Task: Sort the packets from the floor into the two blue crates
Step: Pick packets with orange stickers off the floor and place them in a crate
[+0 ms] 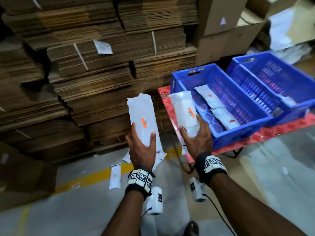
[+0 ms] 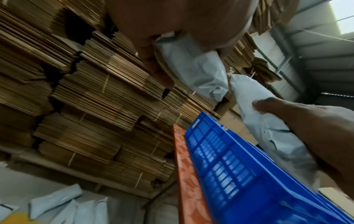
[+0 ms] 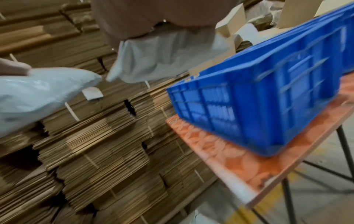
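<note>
**Holding one packet in each hand beside the crates**

Rising behind everything is a wall of flattened cardboard [image 1: 95,68], stacked in strapped bundles, with closed boxes [image 1: 226,23] to its right. In front of it a red table [image 1: 272,132] on thin black legs carries two blue crates side by side. The near crate [image 1: 255,124] holds two white packets [image 1: 219,109] lying on its slatted bottom. The far crate [image 1: 300,105] shows something pale in its near corner, too blurred to name. On the grey floor [image 1: 255,167], by a yellow line [image 1: 88,178], lie more packets [image 1: 115,176], some partly hidden behind the hands.

The left hand [image 1: 142,150] grasps the lower end of a left packet [image 1: 142,114] with fingers and thumb curled round its edges; the packet stands nearly upright, orange sticker facing the head camera, in the air left of the table. The right hand [image 1: 197,138] grips a right packet [image 1: 184,109] the same way, holding it at the near crate's left corner, over the rim. The two held packets are near each other but apart. Both wrists wear marker bands [image 1: 213,163].
</note>
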Demonstrator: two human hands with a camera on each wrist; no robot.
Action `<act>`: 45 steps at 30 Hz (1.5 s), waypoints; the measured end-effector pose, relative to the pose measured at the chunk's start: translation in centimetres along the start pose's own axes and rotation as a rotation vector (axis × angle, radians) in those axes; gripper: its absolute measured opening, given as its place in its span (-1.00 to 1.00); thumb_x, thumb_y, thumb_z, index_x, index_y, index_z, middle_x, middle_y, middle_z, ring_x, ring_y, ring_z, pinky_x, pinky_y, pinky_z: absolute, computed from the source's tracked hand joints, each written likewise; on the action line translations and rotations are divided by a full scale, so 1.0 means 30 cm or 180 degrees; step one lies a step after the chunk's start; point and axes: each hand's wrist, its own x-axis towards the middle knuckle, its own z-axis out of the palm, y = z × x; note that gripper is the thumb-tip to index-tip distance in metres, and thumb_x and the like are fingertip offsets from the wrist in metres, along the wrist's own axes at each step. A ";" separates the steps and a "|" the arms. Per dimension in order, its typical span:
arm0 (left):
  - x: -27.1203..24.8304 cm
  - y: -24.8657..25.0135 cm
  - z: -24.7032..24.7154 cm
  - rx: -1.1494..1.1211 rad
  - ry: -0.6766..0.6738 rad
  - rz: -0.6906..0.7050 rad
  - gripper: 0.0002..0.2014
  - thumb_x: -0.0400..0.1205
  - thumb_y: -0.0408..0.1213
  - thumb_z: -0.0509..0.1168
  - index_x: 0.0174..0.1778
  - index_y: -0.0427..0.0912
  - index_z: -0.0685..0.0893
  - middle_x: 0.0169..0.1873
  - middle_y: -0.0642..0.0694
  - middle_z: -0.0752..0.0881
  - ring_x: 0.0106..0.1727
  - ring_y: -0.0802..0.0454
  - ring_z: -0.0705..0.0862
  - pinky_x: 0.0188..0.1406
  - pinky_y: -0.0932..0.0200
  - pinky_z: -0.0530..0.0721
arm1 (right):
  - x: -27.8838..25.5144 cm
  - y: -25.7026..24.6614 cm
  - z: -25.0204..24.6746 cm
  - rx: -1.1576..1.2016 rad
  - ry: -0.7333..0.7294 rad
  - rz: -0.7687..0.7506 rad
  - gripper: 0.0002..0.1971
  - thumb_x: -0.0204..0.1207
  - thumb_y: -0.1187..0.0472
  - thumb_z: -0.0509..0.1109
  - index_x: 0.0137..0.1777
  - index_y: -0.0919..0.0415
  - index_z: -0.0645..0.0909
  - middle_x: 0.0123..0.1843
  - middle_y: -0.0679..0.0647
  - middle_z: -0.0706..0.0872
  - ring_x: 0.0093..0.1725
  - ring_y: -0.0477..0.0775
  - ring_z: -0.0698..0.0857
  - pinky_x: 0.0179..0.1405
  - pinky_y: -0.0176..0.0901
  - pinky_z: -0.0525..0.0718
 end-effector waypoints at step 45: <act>0.599 0.467 1.407 0.0646 -0.1741 -0.1273 -0.92 0.44 -0.17 0.40 -0.19 0.02 0.78 0.14 -0.19 0.79 0.23 -0.24 0.70 0.33 0.02 0.64 | 1.054 0.710 -0.083 -0.1508 -0.3211 0.1732 0.02 0.34 -0.18 0.44 0.69 0.21 0.05 0.65 0.34 0.25 0.59 0.33 0.37 0.54 0.09 0.39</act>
